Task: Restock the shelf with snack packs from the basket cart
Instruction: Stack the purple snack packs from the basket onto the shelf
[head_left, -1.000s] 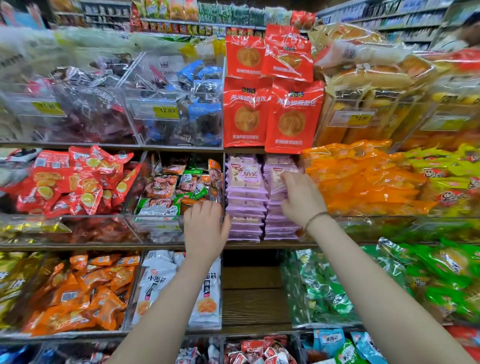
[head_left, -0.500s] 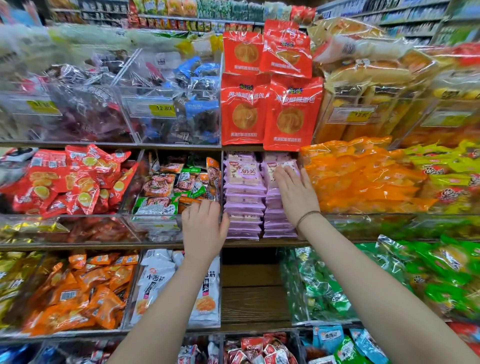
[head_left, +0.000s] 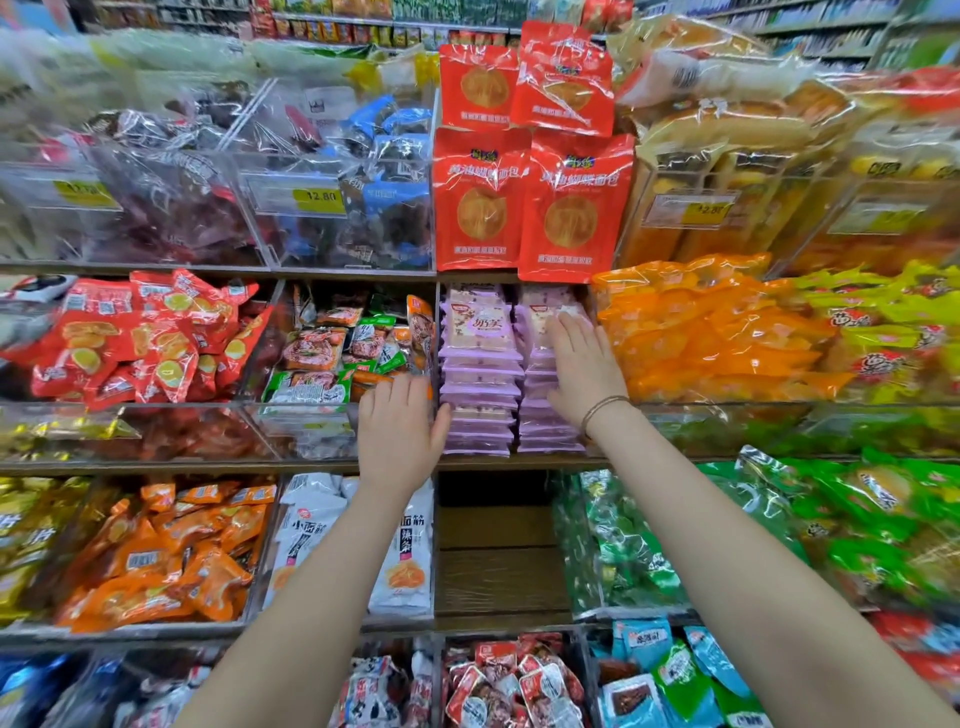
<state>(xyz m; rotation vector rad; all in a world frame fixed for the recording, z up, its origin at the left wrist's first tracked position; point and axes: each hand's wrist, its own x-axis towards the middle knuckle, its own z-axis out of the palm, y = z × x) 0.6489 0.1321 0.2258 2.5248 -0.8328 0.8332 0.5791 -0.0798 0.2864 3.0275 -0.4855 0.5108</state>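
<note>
the lone head view looks forward and slightly down, close to the snack shelves (head_left: 498, 465), at arm's reach.

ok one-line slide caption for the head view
Open right hand flat on stacked purple snack packs, open left hand at the stacks' left edge.

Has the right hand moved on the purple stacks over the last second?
Yes. The right hand has slid slightly left, away from the orange packs, and its fingers have uncurled to lie flat up the right purple stack.
</note>
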